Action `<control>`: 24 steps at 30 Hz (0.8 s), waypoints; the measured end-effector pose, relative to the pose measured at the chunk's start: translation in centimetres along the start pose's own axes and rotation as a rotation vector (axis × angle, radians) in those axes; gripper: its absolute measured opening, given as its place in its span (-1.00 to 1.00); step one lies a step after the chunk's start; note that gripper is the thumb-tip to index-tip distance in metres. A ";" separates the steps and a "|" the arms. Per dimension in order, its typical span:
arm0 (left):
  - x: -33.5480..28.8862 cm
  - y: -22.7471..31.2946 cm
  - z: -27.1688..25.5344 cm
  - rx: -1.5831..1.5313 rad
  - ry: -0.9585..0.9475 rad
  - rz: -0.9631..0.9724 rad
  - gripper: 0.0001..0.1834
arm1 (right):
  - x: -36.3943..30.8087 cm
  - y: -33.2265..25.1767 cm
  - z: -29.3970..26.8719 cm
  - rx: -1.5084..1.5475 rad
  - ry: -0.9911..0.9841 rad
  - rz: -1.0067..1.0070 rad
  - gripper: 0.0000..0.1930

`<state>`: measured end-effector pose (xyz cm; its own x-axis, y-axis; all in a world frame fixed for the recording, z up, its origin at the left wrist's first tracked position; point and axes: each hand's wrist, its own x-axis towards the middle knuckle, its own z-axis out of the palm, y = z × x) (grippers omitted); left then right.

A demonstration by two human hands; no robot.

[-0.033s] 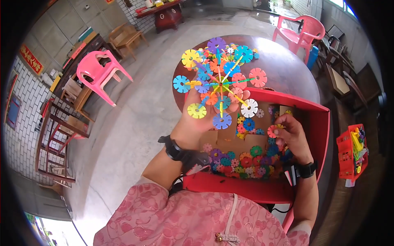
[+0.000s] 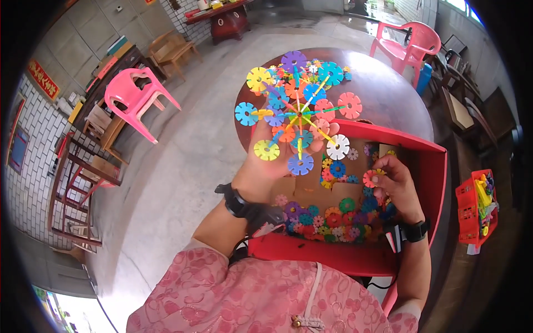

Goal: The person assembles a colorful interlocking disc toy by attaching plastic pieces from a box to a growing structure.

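My left hand (image 2: 265, 162) is closed around the underside of a wheel-shaped construction (image 2: 300, 114) of notched plastic discs. Spokes run out from its green-yellow centre to yellow, purple, teal, blue, red and white discs; they hide parts of my fingers. Lower and to the right, my right hand (image 2: 401, 188) pinches an orange-red notched disc (image 2: 370, 178) between thumb and fingers, apart from the construction. Below both hands is a red-walled box (image 2: 327, 260) with a cardboard-brown bottom. Loose notched discs (image 2: 333, 220) of many colours and two sizes are heaped at its near side.
Beyond the box stands a round dark table (image 2: 383, 83), with more colourful pieces (image 2: 346, 73) partly hidden behind the construction. A red basket (image 2: 465, 217) of plastic parts sits at the right. Pink chairs stand at the left (image 2: 133, 94) and far right (image 2: 408, 44).
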<state>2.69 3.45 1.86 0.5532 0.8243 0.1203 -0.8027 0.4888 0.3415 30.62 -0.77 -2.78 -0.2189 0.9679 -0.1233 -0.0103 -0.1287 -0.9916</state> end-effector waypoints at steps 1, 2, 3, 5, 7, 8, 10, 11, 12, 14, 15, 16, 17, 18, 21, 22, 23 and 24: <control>-0.2 0.1 -0.3 0.003 -0.002 0.008 -0.28 | 0.0 0.0 0.1 -0.003 -0.007 -0.004 -0.83; -0.3 0.1 -0.6 0.008 -0.032 0.013 -0.27 | 0.0 0.0 0.1 -0.024 -0.019 -0.016 -0.83; -0.3 0.1 -0.8 0.012 -0.059 0.011 -0.25 | -0.1 0.1 0.0 -0.042 -0.025 -0.024 -0.83; -0.4 0.1 -1.0 0.022 -0.019 -0.017 -0.25 | -0.2 0.0 0.1 -0.036 -0.027 -0.031 -0.82; -0.6 -0.2 -0.5 -0.019 0.004 -0.018 -0.23 | -0.2 0.0 0.1 -0.028 -0.027 -0.038 -0.82; -0.7 -0.3 -0.5 -0.019 0.005 -0.018 -0.23 | -0.2 -0.1 0.1 -0.037 -0.037 -0.031 -0.81; -0.9 -0.3 -0.6 0.214 -0.023 0.044 -0.28 | -0.2 -0.1 0.1 -0.046 -0.046 -0.026 -0.80; -0.8 -0.1 -0.7 0.213 -0.022 0.043 -0.28 | -0.2 0.0 0.0 -0.043 -0.056 -0.036 -0.78; -0.5 0.2 -1.0 0.304 -0.005 0.038 -0.32 | -0.2 0.1 -0.1 -0.041 -0.063 -0.046 -0.76; -0.2 0.2 -1.1 0.392 0.011 0.028 -0.37 | -0.1 0.2 -0.1 -0.040 -0.054 -0.055 -0.75; -0.4 0.0 -0.8 0.561 0.092 0.084 -0.39 | -0.1 0.2 0.0 -0.038 -0.052 -0.065 -0.74; -0.6 -0.3 -0.3 0.728 0.174 0.140 -0.41 | 0.0 0.2 0.0 -0.037 -0.051 -0.062 -0.74; -0.9 -0.7 0.0 0.896 0.257 0.195 -0.42 | 0.1 0.2 0.0 -0.076 -0.036 -0.042 -0.73; -1.4 -1.2 0.3 0.892 0.256 0.190 -0.42 | 0.1 0.2 -0.1 -0.117 -0.018 -0.023 -0.73; -1.9 -1.6 0.7 1.008 0.072 0.498 -0.44 | 0.3 0.1 -0.3 -0.137 -0.027 0.020 -0.75; -1.0 -0.8 0.5 0.720 0.068 0.318 -0.47 | 0.2 0.2 -0.3 -0.141 -0.020 0.021 -0.75; -0.3 -0.4 0.5 0.432 0.063 0.140 -0.50 | 0.2 0.4 -0.3 -0.083 -0.033 0.015 -0.76; 0.0 -0.3 0.7 0.433 0.058 0.141 -0.50 | 0.2 0.4 -0.1 -0.024 -0.051 0.004 -0.77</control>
<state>3.03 3.10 2.43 0.4217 0.8949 0.1458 -0.6954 0.2160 0.6853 30.71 -0.57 -3.25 -0.2682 0.9551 -0.1259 0.0144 -0.1267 -0.9918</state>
